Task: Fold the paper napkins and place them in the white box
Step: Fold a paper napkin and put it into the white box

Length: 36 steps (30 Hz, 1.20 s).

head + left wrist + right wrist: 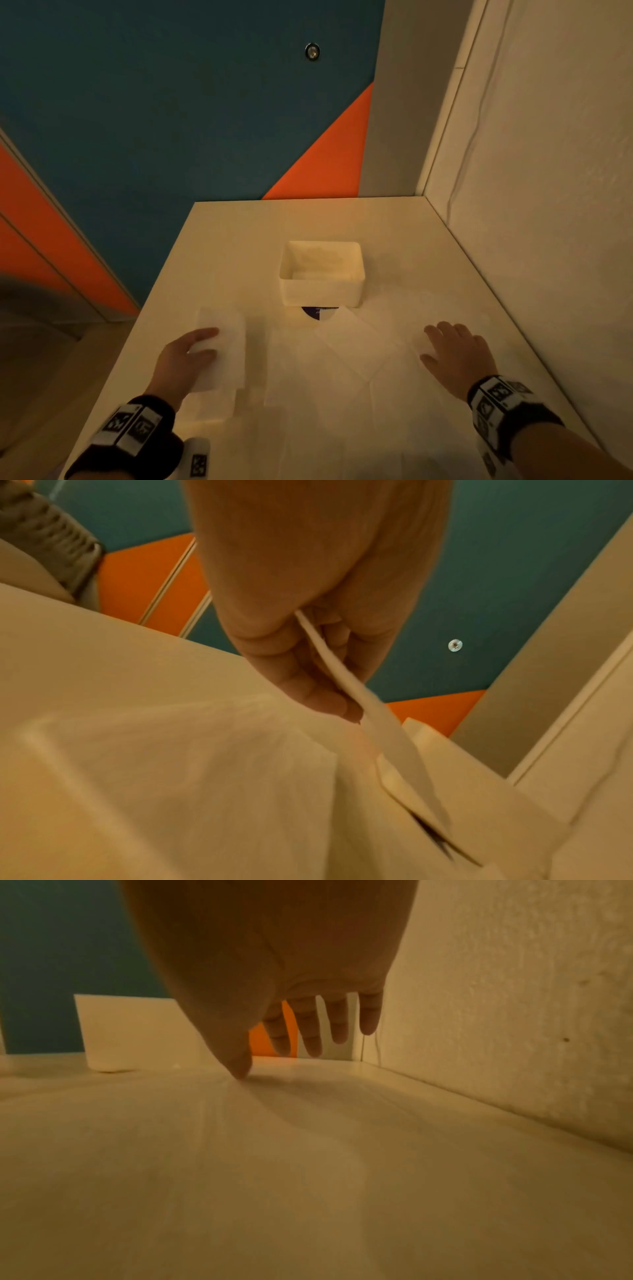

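My left hand (191, 353) pinches a folded white napkin (222, 346) between thumb and fingers at the table's left side, lifted a little; the left wrist view shows the folded napkin (346, 677) edge-on inside the left hand (308, 669). More white napkins (342, 373) lie spread flat across the table's middle and front. The white box (322, 274) stands behind them near the centre, with some white paper inside. My right hand (452, 353) hovers flat with fingers spread over the napkins at the right; in the right wrist view the thumb of the right hand (294, 1031) touches the paper.
The pale table (239, 233) ends at a left edge over a blue and orange floor. A rough white wall (531, 205) runs along the right side. A dark round sticker (318, 313) peeks out under the box's front.
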Available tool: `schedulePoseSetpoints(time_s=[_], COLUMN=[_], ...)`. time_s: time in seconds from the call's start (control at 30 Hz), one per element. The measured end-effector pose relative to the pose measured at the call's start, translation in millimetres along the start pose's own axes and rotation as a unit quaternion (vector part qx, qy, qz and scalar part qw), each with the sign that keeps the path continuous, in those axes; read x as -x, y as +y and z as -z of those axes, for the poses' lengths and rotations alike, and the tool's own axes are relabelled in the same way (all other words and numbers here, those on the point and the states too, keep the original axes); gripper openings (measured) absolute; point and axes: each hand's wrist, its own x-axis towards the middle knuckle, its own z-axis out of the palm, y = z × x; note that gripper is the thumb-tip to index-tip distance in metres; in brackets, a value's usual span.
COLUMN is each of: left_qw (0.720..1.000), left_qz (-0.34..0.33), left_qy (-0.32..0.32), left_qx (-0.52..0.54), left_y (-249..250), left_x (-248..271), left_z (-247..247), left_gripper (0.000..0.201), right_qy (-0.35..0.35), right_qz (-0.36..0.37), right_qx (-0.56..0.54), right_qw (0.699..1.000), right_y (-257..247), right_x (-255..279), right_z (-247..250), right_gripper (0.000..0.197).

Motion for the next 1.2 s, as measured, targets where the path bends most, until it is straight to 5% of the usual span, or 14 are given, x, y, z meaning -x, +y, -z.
schedulePoseSetpoints(time_s=[0.23, 0.67, 0.87, 1.0, 1.2], left_qw=[0.997, 0.983, 0.941, 0.898, 0.873], left_qz=[0.044, 0.008, -0.031, -0.06, -0.104], left_qy=[-0.004, -0.022, -0.008, 0.007, -0.065], left_qx=[-0.07, -0.184, -0.338, -0.435, -0.473], left_y=[-35.3, -44.6, -41.5, -35.2, -27.9], left_x=[-6.4, -7.8, -6.6, 2.2, 3.6], left_z=[6.5, 0.3, -3.5, -8.2, -24.5], left_gripper=[0.029, 0.03, 0.029, 0.035, 0.054], right_qy=[-0.053, -0.079, -0.122, -0.11, -0.098], right_qz=[-0.033, -0.042, -0.002, 0.026, 0.026], right_qx=[-0.053, -0.138, -0.137, -0.111, -0.117], right_qw=[0.997, 0.986, 0.983, 0.987, 0.988], right_y=[6.7, 10.9, 9.0, -8.1, -37.9], right_x=[5.0, -4.1, -9.7, -14.2, -19.4], right_z=[-16.5, -12.1, -6.5, -1.3, 9.5], right_gripper=[0.056, 0.059, 0.088, 0.074, 0.056])
